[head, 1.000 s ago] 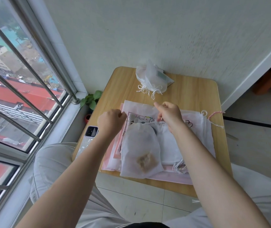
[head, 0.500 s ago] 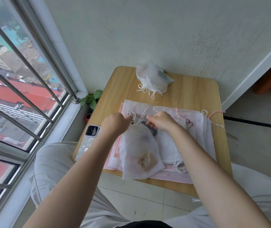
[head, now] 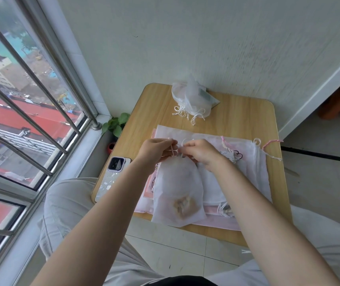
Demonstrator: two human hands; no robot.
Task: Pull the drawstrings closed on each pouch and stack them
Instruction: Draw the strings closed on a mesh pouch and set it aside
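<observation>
We find both hands pinched on the white drawstrings at the pouch mouth: left hand (head: 154,150), right hand (head: 201,153), nearly touching. The pouch (head: 178,189) lies toward us, long axis away from the grip. Closed pouches (head: 189,97) sit stacked at the table's (head: 237,114) far edge.

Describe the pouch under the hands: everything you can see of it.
The pouch is a thin, translucent white bag that looks like non-woven fabric, lying flat on a layer of white and pink bags on the wooden table. Its neck points away from the person and is gathered narrow. The left hand and right hand pinch its white drawstrings at that neck. A brownish clump of contents shows through near the bottom, which overhangs the table's near edge.
</observation>
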